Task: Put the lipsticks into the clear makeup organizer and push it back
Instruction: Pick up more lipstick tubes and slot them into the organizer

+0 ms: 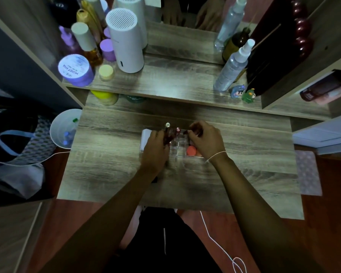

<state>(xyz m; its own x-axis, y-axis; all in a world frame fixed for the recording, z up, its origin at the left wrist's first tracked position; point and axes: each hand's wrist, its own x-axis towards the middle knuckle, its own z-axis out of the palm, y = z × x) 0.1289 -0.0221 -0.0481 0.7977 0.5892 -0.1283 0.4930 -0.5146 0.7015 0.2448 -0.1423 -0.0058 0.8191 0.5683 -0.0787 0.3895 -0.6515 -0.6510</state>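
The clear makeup organizer (178, 147) sits in the middle of the wooden desk (110, 166), its small square cells showing between my hands. My left hand (155, 148) covers its left side and grips a lipstick with a silver cap (167, 125), held upright over the cells. A second lipstick with a reddish cap (178, 130) stands just right of it. My right hand (205, 140) hovers over the organizer's right side with its fingers closed on a dark red lipstick (195, 128). An orange round item (191, 151) lies in the right compartment.
A white box (145, 137) lies against the organizer's left side. The raised shelf behind holds a white cylinder device (126, 42), purple jars (76, 70), spray bottles (231, 67) and two small figurines (243, 93). A white bin (64, 128) stands left of the desk. A white cable (215, 239) trails on the floor.
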